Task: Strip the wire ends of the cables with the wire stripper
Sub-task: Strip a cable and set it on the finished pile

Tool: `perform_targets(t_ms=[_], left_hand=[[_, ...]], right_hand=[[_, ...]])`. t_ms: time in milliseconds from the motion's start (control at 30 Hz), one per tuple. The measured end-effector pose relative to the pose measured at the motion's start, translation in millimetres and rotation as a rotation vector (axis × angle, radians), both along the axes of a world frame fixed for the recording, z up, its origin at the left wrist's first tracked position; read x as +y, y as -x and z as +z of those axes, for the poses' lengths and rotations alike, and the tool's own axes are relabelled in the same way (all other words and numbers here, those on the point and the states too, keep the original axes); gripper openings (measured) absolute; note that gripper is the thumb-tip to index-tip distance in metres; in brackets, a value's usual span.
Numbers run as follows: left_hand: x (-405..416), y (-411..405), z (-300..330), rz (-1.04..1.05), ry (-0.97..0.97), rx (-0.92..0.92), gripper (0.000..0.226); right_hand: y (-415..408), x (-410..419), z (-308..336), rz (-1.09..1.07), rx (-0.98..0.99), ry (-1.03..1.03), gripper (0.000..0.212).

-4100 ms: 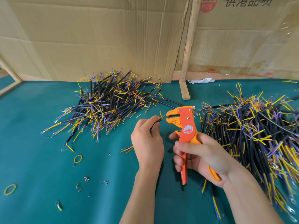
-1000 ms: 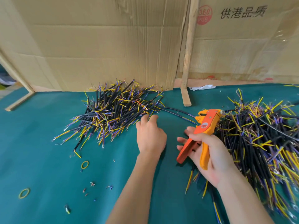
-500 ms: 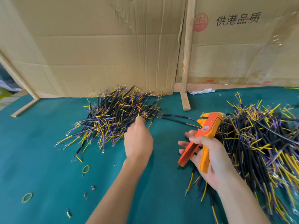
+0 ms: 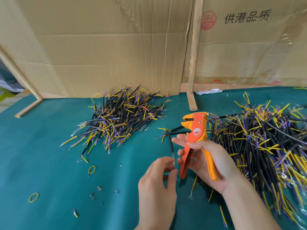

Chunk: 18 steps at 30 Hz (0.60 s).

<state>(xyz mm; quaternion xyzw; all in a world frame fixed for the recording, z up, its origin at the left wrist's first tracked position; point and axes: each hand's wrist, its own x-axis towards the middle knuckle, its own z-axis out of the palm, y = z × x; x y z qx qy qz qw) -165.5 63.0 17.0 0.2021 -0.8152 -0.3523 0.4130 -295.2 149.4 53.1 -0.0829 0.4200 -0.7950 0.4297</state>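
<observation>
My right hand [image 4: 214, 165] grips the handles of the orange wire stripper [image 4: 196, 130], whose jaws point up and to the left. One black cable [image 4: 171, 143] with yellow and blue wire ends stands just left of the stripper. My left hand [image 4: 157, 185] pinches its lower end between index finger and thumb, though the fingers are blurred. A pile of black cables [image 4: 119, 120] lies at the middle left of the green table. A larger pile [image 4: 265, 143] spreads along the right side.
Cardboard sheets [image 4: 108, 55] and a wooden post [image 4: 193, 63] wall off the table's back. Yellow rubber bands [image 4: 91, 169] [image 4: 33, 197] and small insulation scraps [image 4: 99, 188] lie on the green mat [image 4: 41, 146] at the front left.
My left hand pulled back from the left pile toward the stripper, now with one cable in its fingertips. My right hand turned the stripper more upright.
</observation>
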Motion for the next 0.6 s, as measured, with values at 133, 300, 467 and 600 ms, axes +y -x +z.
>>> perform_targets(t_ms=[133,300,467,600], left_hand=[[3.6,-1.7,-2.2,-0.025,0.160,-0.014,0.038],[1.4,-2.9,-4.1,-0.018,0.177,-0.037,0.039],[-3.4,-1.7,-4.9,0.103,0.093,-0.141,0.021],[-4.4,4.8,-5.5,0.173,0.064,-0.361,0.012]], right_hand=[[2.5,2.9,-3.1,0.014,-0.023,-0.009,0.052],[2.7,3.7,-2.1,0.134,-0.020,-0.050,0.053],[2.9,3.4,-3.8,0.142,-0.036,-0.074,0.055],[1.0,3.0,-2.0,0.084,-0.036,-0.065,0.063]])
